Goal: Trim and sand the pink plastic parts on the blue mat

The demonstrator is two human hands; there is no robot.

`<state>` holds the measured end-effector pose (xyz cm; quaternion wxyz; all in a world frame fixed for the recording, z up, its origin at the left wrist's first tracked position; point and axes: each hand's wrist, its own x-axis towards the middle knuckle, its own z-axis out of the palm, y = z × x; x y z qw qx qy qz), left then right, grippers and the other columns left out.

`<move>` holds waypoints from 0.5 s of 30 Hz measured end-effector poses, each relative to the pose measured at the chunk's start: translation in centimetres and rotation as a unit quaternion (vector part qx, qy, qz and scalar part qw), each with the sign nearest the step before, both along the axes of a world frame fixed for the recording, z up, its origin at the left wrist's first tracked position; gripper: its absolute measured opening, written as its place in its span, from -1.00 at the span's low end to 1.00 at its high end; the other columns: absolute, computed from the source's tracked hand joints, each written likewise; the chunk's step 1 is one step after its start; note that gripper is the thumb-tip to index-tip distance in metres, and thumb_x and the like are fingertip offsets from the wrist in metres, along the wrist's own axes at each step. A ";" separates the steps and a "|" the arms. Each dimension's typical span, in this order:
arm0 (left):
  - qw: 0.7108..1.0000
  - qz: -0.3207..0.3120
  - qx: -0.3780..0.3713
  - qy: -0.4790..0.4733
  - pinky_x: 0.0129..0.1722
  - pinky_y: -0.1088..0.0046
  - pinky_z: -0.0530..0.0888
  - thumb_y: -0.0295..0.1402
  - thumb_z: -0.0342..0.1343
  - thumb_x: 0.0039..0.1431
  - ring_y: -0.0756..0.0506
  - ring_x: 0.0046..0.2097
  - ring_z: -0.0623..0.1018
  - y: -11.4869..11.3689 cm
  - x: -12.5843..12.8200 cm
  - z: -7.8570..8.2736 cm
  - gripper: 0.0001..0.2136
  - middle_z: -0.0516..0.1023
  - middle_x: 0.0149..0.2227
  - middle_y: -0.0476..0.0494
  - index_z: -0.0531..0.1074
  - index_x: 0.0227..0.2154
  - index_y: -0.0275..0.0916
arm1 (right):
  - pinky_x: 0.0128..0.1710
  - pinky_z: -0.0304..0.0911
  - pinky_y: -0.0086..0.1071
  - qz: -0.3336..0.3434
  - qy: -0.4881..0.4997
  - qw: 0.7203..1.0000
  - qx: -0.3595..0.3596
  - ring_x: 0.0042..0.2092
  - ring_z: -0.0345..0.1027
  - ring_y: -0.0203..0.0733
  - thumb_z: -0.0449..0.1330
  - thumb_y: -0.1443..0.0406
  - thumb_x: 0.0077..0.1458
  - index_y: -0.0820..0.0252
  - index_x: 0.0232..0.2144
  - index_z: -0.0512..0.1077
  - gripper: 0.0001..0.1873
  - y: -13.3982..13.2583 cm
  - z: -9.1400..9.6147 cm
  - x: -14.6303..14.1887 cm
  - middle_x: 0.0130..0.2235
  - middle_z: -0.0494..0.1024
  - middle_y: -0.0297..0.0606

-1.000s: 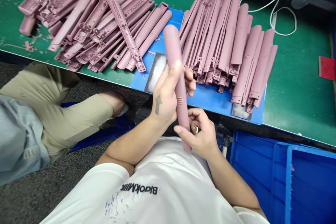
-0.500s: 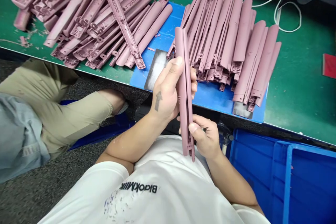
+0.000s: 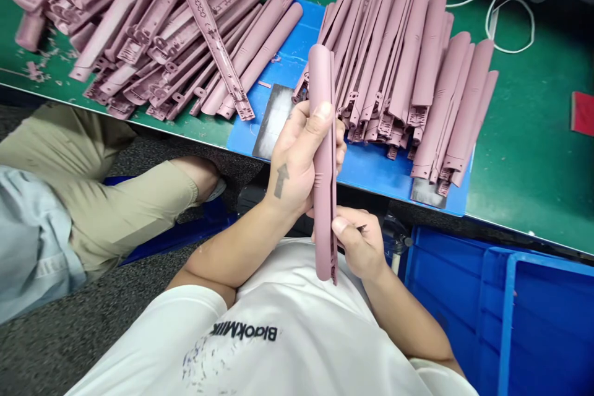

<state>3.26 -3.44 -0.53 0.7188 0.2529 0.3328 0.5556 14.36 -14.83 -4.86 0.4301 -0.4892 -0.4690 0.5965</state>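
Observation:
A long pink plastic housing shell (image 3: 323, 198) stands lengthwise in front of my chest, its smooth rounded side turned mostly up and a narrow gap showing along its right edge. My left hand (image 3: 297, 158) is closed around its upper middle, thumb on top, some fingers behind. Lower down, my right hand (image 3: 359, 240) pinches the right edge with the thumb; its other fingers are partly hidden. Beyond my hands, on a blue mat (image 3: 371, 170), lies a row of similar pink shells (image 3: 394, 55). To the left is a jumbled pile of pink shells (image 3: 176, 37), several with ribbed insides showing.
Pink scraps (image 3: 34, 71) litter the green tabletop (image 3: 533, 154). A dark plate with a pale worn patch (image 3: 273, 120) lies by the near edge. A white cable (image 3: 510, 49) curls at the back right. Blue crates (image 3: 510, 315) stand lower right; another person's leg (image 3: 139, 210) is at left.
The housing shell has rolled in my hands, so more of its smooth outer face shows and the gap along it looks narrower. Both hands keep their hold.

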 end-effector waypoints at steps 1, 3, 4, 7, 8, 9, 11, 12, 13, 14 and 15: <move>1.000 -0.004 -0.002 -0.002 -0.56 0.56 0.35 -0.13 0.26 0.47 0.07 -0.47 0.46 0.0 0.0 0.0 -0.73 0.45 -0.35 0.04 0.36 -0.25 -0.15 | -0.56 0.12 -0.34 0.000 -0.006 1.000 0.004 -0.51 0.17 -0.24 0.12 -0.18 0.42 0.14 -0.49 0.53 -0.35 0.0 0.0 -0.1 -0.52 0.41 -0.30; 1.000 -0.007 -0.006 -0.008 -0.56 0.57 0.34 -0.14 0.25 0.48 0.07 -0.47 0.46 -0.1 0.0 0.1 -0.74 0.44 -0.36 0.05 0.36 -0.24 -0.15 | -0.52 0.19 -0.31 0.000 -0.023 1.000 0.012 -0.49 0.20 -0.21 0.11 -0.19 0.43 0.12 -0.51 0.49 -0.35 0.1 0.1 -0.2 -0.53 0.38 -0.30; 1.000 -0.010 -0.008 -0.013 -0.56 0.57 0.34 -0.13 0.25 0.48 0.07 -0.47 0.46 -0.1 -0.1 0.1 -0.74 0.44 -0.36 0.05 0.37 -0.24 -0.15 | -0.49 0.22 -0.30 0.000 -0.029 0.999 0.018 -0.48 0.21 -0.20 0.10 -0.18 0.44 0.12 -0.52 0.47 -0.35 0.2 0.1 -0.3 -0.53 0.38 -0.30; 0.999 -0.021 -0.013 -0.023 -0.57 0.59 0.35 -0.11 0.27 0.46 0.07 -0.46 0.47 -0.1 -0.3 0.0 -0.73 0.45 -0.36 0.04 0.38 -0.25 -0.15 | -0.45 0.24 -0.31 -0.007 -0.040 0.998 0.051 -0.48 0.22 -0.24 0.12 -0.11 0.47 0.12 -0.47 0.49 -0.41 0.4 0.1 -0.2 -0.51 0.38 -0.34; 0.999 -0.027 -0.014 -0.026 -0.56 0.60 0.35 -0.11 0.29 0.45 0.08 -0.46 0.47 0.0 -0.4 0.0 -0.72 0.46 -0.35 0.04 0.38 -0.25 -0.15 | -0.45 0.22 -0.34 -0.011 -0.050 0.997 0.060 -0.48 0.21 -0.26 0.16 -0.09 0.45 0.12 -0.40 0.52 -0.48 0.5 0.2 0.1 -0.50 0.39 -0.37; 0.999 -0.035 -0.016 -0.028 -0.56 0.61 0.35 -0.11 0.30 0.44 0.08 -0.46 0.46 0.1 -0.5 0.0 -0.72 0.45 -0.35 0.04 0.38 -0.26 -0.15 | -0.46 0.19 -0.36 -0.015 -0.068 0.996 0.064 -0.49 0.21 -0.28 0.22 -0.08 0.42 0.12 -0.29 0.55 -0.56 0.6 0.4 0.5 -0.48 0.41 -0.40; 0.998 -0.048 -0.026 -0.033 -0.56 0.61 0.34 -0.11 0.30 0.43 0.08 -0.46 0.44 0.3 -0.8 -0.1 -0.70 0.44 -0.36 0.05 0.37 -0.27 -0.15 | -0.45 0.19 -0.38 -0.019 -0.132 0.989 0.066 -0.46 0.25 -0.29 0.30 -0.04 0.38 0.10 -0.07 0.53 -0.64 0.7 0.9 1.5 -0.41 0.48 -0.43; 0.997 -0.054 -0.033 -0.035 -0.57 0.61 0.33 -0.09 0.30 0.42 0.07 -0.46 0.44 0.4 -0.9 -0.1 -0.69 0.44 -0.37 0.04 0.37 -0.27 -0.15 | -0.41 0.21 -0.37 -0.020 -0.174 0.982 0.070 -0.44 0.29 -0.28 0.28 -0.01 0.40 0.08 -0.01 0.50 -0.66 0.7 1.2 2.1 -0.37 0.51 -0.41; 0.997 -0.058 -0.043 -0.037 -0.58 0.60 0.33 -0.07 0.30 0.42 0.06 -0.46 0.43 0.5 -1.0 -0.1 -0.68 0.43 -0.38 0.04 0.36 -0.28 -0.15 | -0.37 0.24 -0.36 -0.020 -0.220 0.972 0.084 -0.40 0.33 -0.26 0.22 0.04 0.45 0.08 0.00 0.47 -0.72 0.8 1.5 2.6 -0.33 0.53 -0.39; 0.996 -0.061 -0.052 -0.038 -0.60 0.59 0.32 -0.04 0.29 0.42 0.06 -0.46 0.44 0.6 -1.1 0.0 -0.66 0.43 -0.39 0.03 0.37 -0.30 -0.15 | -0.31 0.27 -0.33 -0.021 -0.266 0.957 0.112 -0.36 0.37 -0.23 0.15 0.10 0.49 0.08 -0.03 0.46 -0.78 0.9 1.7 3.1 -0.31 0.55 -0.35; 0.995 -0.063 -0.060 -0.038 -0.60 0.58 0.32 -0.02 0.29 0.41 0.05 -0.46 0.45 0.7 -1.1 0.0 -0.65 0.43 -0.40 0.03 0.37 -0.31 -0.15 | -0.26 0.29 -0.30 -0.024 -0.307 0.939 0.151 -0.33 0.39 -0.20 0.08 0.17 0.52 0.08 -0.07 0.45 -0.81 1.0 2.0 3.4 -0.29 0.56 -0.31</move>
